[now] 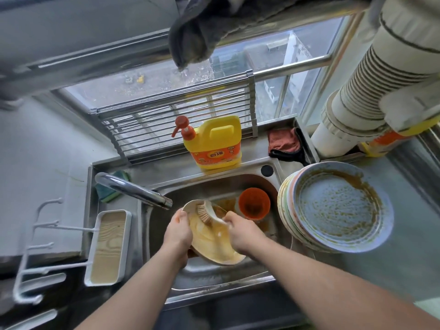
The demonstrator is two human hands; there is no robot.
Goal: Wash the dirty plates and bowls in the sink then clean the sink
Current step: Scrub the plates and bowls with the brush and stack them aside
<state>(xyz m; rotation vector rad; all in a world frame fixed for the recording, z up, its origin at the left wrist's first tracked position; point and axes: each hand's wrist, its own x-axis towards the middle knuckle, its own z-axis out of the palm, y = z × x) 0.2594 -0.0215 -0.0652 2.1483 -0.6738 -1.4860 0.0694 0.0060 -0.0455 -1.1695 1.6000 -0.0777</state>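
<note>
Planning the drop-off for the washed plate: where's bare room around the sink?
Free: steel counter right of and in front of the dirty plate stack; the rack behind the detergent jug. Crowded: the basin, with both hands, the plate and orange cup; the left ledge, with tray and sponge.

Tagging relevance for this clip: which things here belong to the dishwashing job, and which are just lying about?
In the job:
left hand holding the plate
right hand scrubbing with the brush
orange bowl
stack of dirty plates
sink
detergent bottle
faucet

Lying about:
sponge
red cloth
rack
tray
</note>
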